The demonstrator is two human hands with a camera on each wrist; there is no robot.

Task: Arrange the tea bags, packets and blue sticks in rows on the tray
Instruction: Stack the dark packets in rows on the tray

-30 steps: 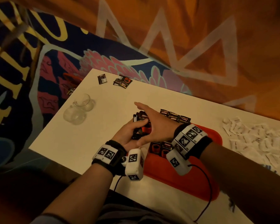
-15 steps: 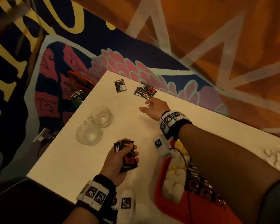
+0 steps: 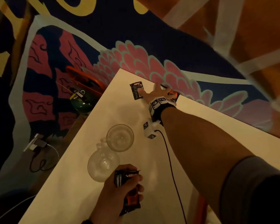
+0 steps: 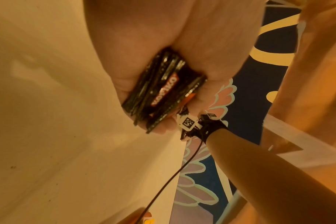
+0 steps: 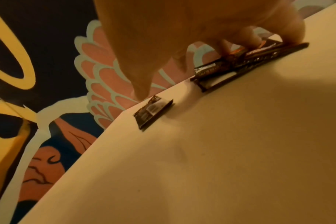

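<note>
Fingertips (image 5: 293,37) of right hand (image 3: 157,94) pressed flat on loose packets (image 5: 255,56) at far table (image 3: 200,159) edge, thumb on single packet (image 3: 136,92), likely to gather them; left hand (image 3: 119,196) clenched round stacked packets (image 4: 163,91), kept ready; tray barely visible.

White table (image 3: 81,183), plain top, one corner pointing to the far side. Lying directly on it: single dark packet (image 3: 136,90) flat near the far corner; small overlapping pile of dark packets (image 5: 246,60) just right of it at the far edge. Two clear glass cups (image 3: 111,147) side by side toward the near left. Thin black cable (image 3: 171,167) trails across the top.
</note>
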